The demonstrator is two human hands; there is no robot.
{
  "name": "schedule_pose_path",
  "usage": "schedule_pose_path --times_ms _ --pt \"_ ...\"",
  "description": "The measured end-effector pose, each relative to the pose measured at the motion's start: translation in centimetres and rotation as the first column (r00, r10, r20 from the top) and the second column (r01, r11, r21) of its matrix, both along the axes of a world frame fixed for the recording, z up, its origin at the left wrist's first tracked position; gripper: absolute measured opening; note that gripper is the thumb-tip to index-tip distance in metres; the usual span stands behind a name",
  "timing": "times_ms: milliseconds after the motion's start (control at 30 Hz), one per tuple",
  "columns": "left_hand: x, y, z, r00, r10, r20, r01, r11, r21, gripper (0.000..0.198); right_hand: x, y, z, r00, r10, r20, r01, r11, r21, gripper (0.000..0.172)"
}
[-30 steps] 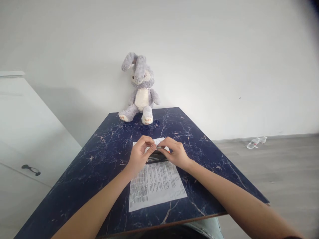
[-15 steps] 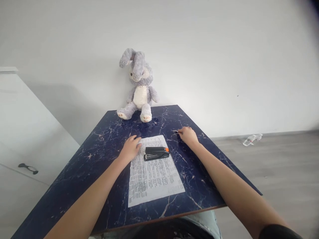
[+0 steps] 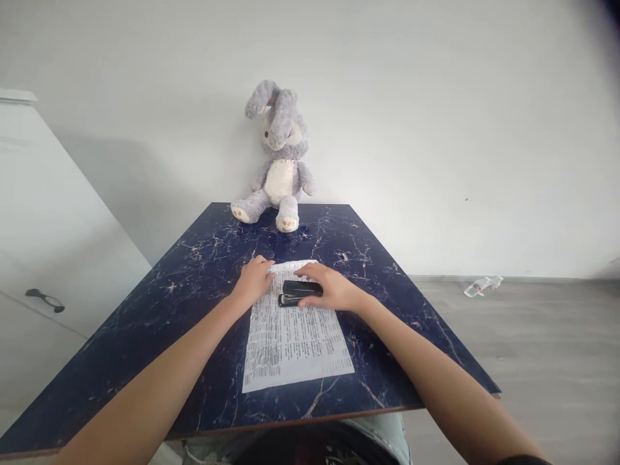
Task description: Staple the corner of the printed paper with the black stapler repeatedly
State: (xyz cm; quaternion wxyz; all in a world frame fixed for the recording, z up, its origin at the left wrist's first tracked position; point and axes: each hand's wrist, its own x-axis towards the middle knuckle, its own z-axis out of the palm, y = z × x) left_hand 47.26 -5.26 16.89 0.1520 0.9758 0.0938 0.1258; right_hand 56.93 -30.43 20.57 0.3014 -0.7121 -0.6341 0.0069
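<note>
Black plastic, the stapler [image 3: 298, 288] lies across the upper half of the printed sheet [image 3: 303, 345], its nose pointing to my left. Its back end sits within my right hand [image 3: 327, 288], thumb on the near side and fingers on the far side; this placing presumably lets me take it by the rear, leaving the nose clear. The thumb and fingers stand apart, with the stapler between them; whether they press on it I cannot tell. My left hand [image 3: 252, 279] rests at the sheet's far left corner, fingers loosely bent and thumb apart from forefinger, probably to steady the paper against the dark blue marbled table [image 3: 397, 323].

Hidden or unclear: my right hand covers the stapler's back end, and my left hand covers that corner of the sheet. The print is too small to read. One small pale fleck [image 3: 343, 256] beyond my right hand may be a loose object or only veining in the tabletop. Both forearms [image 3: 169, 368] are cut off toward the bottom of the view.
</note>
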Motion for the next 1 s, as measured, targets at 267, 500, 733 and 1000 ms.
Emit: schedule_pose_path --times_ms 267,500,733,1000 --pt "-0.2 0.6 0.3 0.995 0.02 0.097 -0.007 0.991 -0.134 0.016 2.5 -2.7 0.1 0.95 -0.313 0.002 0.313 0.95 -0.009 0.03" --pt "-0.3 1.2 0.6 0.977 0.057 0.207 -0.018 0.982 -0.189 0.018 6.9 -5.9 0.1 0.897 -0.442 0.015 0.439 0.887 -0.144 0.031" --pt "0.0 1.4 0.1 0.976 0.035 0.215 -0.01 0.993 -0.118 0.017 5.3 -5.5 1.2 0.968 -0.208 -0.137 0.179 0.963 -0.201 0.03" --pt "-0.1 1.2 0.2 0.974 0.051 0.222 -0.022 0.991 -0.131 0.017 3.8 -4.7 1.3 0.976 -0.143 -0.162 0.108 0.973 -0.206 0.029"
